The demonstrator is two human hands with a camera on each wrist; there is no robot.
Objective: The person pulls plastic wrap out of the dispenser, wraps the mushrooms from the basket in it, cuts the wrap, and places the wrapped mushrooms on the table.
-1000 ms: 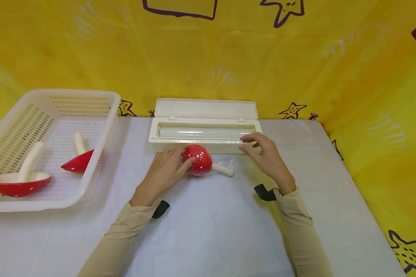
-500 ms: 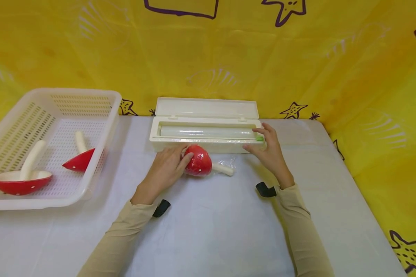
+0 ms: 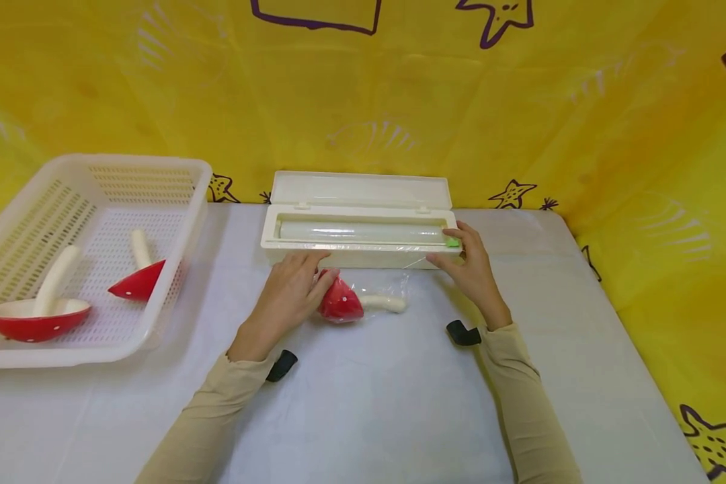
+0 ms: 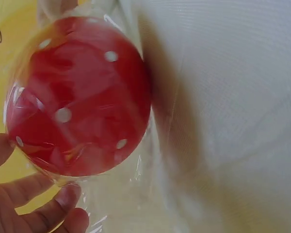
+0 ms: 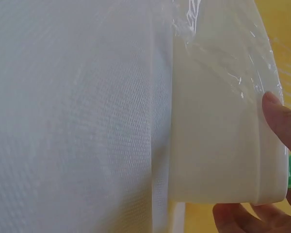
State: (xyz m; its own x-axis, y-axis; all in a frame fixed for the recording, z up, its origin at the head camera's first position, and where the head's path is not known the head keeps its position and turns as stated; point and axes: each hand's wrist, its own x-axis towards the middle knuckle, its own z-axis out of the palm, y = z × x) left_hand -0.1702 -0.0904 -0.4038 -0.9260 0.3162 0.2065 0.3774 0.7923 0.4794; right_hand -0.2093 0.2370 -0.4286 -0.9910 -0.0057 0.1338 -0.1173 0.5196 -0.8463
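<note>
My left hand pinches the red, white-dotted bowl of a ladle, its thumb and fingers at the bowl's edge in the left wrist view. Clear cling film wraps this ladle, and its white handle points right. Film still runs from it to the front of a cream cling film box, whose lid stands up behind a roll. At the box's right end, my right hand grips the corner, thumb on the front edge in the right wrist view. Its index finger is at a small green slider.
At the left stands a white perforated basket with two more red and white ladles, one upright-handled ladle and another ladle. A yellow patterned cloth rises right behind the box. White cloth covers the table.
My right hand has moved right to the end of the box, and the green slider shows there. The wrapped ladle has turned in my left hand, its bowl now lower and tilted.
</note>
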